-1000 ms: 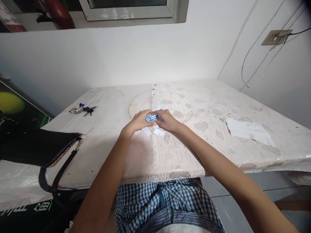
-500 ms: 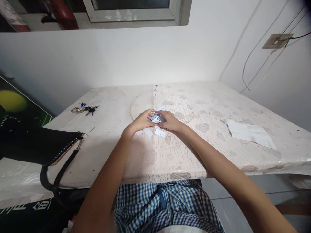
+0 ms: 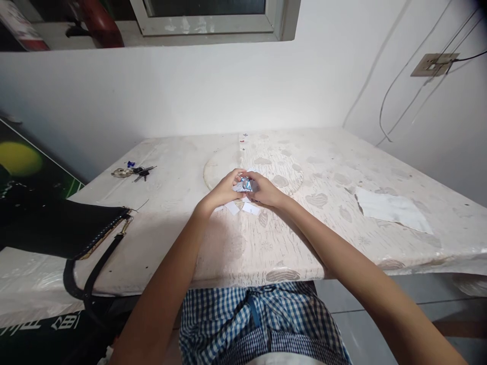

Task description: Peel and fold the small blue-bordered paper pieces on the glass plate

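Observation:
My left hand [image 3: 225, 192] and my right hand [image 3: 265, 190] face each other over the middle of the table, fingers curled inward. Between them is a small bunch of white cards with blue print [image 3: 246, 184], gripped from both sides. Palms and fingers cover part of the bunch. Close in front of my hands, loose white cards lie on the tablecloth, one card [image 3: 232, 207] below my left hand and another card [image 3: 250, 209] below my right. A bit of white shows behind my right fingertips.
Keys [image 3: 142, 172] lie on the tablecloth [image 3: 289, 238] at the left, beyond a black bag [image 3: 64, 228] with a strap. A torn white sheet [image 3: 391, 209] rests at the right. The wall [image 3: 190, 91] rises behind the table.
My hands have shifted slightly around the cards, and the bunch between them has turned a little. My left hand covers more of the leftmost loose card. The rest is unchanged.

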The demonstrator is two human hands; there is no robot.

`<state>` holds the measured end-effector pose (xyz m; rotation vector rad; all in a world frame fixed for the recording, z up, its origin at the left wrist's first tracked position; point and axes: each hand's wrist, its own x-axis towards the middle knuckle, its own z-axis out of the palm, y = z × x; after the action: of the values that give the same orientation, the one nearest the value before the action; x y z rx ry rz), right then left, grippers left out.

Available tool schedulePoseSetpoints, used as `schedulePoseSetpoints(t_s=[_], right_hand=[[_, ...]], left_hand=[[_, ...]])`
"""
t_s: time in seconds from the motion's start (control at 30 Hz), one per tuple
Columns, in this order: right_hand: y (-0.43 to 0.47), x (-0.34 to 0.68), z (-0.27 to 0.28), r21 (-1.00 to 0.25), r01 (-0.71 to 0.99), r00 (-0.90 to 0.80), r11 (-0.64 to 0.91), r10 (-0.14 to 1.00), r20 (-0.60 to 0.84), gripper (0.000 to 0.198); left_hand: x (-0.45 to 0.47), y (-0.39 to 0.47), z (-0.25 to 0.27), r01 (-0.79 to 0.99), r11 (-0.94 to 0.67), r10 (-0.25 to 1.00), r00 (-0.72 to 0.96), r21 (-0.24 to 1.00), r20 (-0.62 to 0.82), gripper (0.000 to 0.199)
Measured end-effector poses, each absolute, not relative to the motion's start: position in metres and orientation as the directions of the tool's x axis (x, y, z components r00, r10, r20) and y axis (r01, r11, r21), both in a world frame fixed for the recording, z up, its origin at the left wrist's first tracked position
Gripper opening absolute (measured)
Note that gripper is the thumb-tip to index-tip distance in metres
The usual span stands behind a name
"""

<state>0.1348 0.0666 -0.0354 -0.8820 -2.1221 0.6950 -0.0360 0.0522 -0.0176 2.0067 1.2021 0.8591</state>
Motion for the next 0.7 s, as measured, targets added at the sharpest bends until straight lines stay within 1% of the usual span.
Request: schedulePoseSetpoints(t_s=[0.2,0.33,0.4,0.47,0.57,0.7], right_hand=[[0.065,0.132,-0.035,-0.690,0.405,-0.449,0.599,0.788,0.421,0.063],[0.066,0.132,-0.034,-0.729,0.396,-0.377,0.559,0.823,0.425,0.062],[0.066,0.132,-0.034,-0.765,0.381,-0.347,0.519,0.848,0.402,0.062],[0.067,0.132,-0.033,-0.802,0.366,-0.324,0.472,0.873,0.366,0.062],[0.069,0.131,-0.034,-0.820,0.347,-0.299,0.456,0.882,0.364,0.057],[0.074,0.130,-0.037,-0.819,0.349,-0.250,0.455,0.888,0.387,0.050]], left_hand=[[-0.031,0.055,-0.023,0.412,-0.398,0.907,0.309,0.820,0.285,0.073],[-0.027,0.054,-0.024,0.290,-0.374,0.913,0.283,0.881,0.294,0.071],[-0.025,0.054,-0.023,0.247,-0.385,0.908,0.276,0.889,0.316,0.065],[-0.023,0.054,-0.021,0.246,-0.425,0.896,0.255,0.871,0.365,0.056],[-0.022,0.055,-0.018,0.303,-0.459,0.888,0.187,0.835,0.420,0.042],[-0.023,0.059,-0.016,0.350,-0.451,0.889,0.093,0.821,0.449,0.034]])
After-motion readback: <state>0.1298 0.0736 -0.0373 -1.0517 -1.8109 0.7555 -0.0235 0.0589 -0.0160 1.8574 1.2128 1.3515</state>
